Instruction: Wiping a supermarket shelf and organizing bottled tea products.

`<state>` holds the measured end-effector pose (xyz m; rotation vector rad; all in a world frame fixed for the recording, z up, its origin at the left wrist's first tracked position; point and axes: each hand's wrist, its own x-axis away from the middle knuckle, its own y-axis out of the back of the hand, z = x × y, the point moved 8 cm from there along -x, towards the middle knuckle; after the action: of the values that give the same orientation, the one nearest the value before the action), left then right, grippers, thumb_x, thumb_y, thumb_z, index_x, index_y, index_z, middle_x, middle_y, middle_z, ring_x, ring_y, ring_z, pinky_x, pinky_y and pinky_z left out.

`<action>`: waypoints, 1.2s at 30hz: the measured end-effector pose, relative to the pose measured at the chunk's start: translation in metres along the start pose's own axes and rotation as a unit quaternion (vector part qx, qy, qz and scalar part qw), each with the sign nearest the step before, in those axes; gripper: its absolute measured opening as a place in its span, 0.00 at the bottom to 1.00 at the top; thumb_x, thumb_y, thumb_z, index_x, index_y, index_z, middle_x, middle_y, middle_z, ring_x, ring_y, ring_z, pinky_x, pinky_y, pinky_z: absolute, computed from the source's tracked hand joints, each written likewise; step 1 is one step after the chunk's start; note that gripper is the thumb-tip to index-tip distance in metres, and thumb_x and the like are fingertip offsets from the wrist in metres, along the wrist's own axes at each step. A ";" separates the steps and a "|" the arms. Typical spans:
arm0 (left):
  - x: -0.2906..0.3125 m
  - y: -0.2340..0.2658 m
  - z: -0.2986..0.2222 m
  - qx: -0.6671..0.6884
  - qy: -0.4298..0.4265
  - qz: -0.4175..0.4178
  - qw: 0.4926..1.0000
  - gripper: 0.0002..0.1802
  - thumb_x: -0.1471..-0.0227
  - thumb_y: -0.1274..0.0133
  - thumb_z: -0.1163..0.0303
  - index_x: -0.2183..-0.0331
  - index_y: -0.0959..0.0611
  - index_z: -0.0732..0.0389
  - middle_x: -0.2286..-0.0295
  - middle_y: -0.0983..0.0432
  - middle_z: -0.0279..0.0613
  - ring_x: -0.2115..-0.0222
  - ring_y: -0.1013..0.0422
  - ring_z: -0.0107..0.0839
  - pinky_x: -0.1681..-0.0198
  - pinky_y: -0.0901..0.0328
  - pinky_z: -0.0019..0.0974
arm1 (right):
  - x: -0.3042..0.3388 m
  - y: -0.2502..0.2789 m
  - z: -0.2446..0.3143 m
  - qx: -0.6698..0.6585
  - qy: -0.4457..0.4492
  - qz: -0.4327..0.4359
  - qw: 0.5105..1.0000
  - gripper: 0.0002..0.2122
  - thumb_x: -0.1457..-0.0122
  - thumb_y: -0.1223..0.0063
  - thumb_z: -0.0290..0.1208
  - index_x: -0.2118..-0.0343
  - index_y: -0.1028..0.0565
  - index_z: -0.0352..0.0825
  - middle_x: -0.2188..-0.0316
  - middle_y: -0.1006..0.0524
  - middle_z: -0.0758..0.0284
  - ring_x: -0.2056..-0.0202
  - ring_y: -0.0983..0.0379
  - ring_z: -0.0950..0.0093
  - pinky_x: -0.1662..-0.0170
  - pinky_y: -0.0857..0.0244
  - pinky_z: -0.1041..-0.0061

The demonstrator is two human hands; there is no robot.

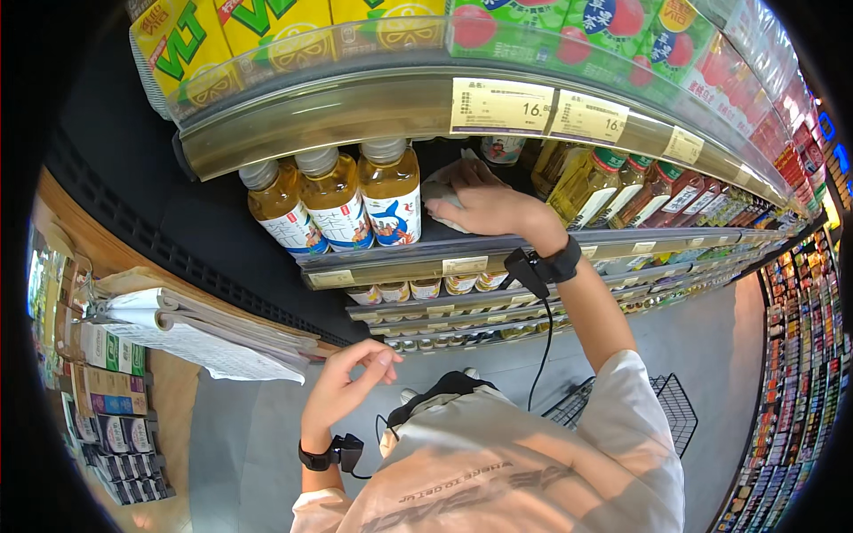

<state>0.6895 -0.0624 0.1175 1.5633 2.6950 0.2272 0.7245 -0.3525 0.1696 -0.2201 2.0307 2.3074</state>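
Note:
My right hand (pixel 499 202) reaches into the shelf and grips a pale grey cloth (pixel 451 189), pressing it to the dark shelf surface. Just left of the cloth stand three bottles of amber drink with white caps; the nearest bottle (pixel 391 197) has a blue whale-like picture on its label. Behind my hand, another bottle (pixel 502 149) is partly hidden under the upper shelf edge. In front of my body, away from the shelf, my left hand (pixel 348 380) hangs in the air with fingers curled toward the thumb; I see nothing in it.
Yellow cartons (pixel 284 40) and green cartons (pixel 586 35) fill the shelf above, behind a clear guard. Green-capped bottles (pixel 586 191) stand right of my hand. Papers (pixel 213 333) hang at the left. A wire basket (pixel 675 413) is on the floor behind my right arm.

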 end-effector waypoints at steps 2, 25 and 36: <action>0.001 0.001 -0.002 0.001 0.001 0.000 1.000 0.11 0.32 0.50 0.71 0.61 0.17 0.68 0.72 0.21 0.38 0.69 0.25 0.25 0.63 0.29 0.30 | -0.001 0.001 -0.006 -0.037 -0.039 -0.005 0.999 0.34 0.31 0.67 0.58 0.53 0.21 0.26 0.47 0.27 0.40 0.37 0.39 0.46 0.32 0.45 0.56; 0.018 0.015 0.010 -0.003 0.009 -0.040 0.999 0.11 0.33 0.50 0.70 0.61 0.16 0.67 0.71 0.19 0.37 0.69 0.23 0.25 0.62 0.29 0.30 | -0.022 0.028 0.012 -0.116 0.037 0.138 0.983 0.27 0.31 0.59 0.47 0.42 0.30 0.27 0.42 0.33 0.43 0.38 0.37 0.50 0.34 0.45 0.61; 0.009 0.018 0.013 0.003 0.015 -0.037 0.999 0.12 0.32 0.50 0.70 0.61 0.16 0.68 0.72 0.19 0.38 0.69 0.23 0.25 0.62 0.29 0.29 | -0.020 -0.002 -0.003 -0.136 0.009 0.102 0.985 0.23 0.30 0.63 0.41 0.42 0.31 0.26 0.38 0.35 0.42 0.36 0.40 0.48 0.33 0.44 0.60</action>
<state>0.7014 -0.0440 0.1077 1.4697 2.7715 0.2435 0.7446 -0.3543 0.1707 -0.0458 1.8155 2.7141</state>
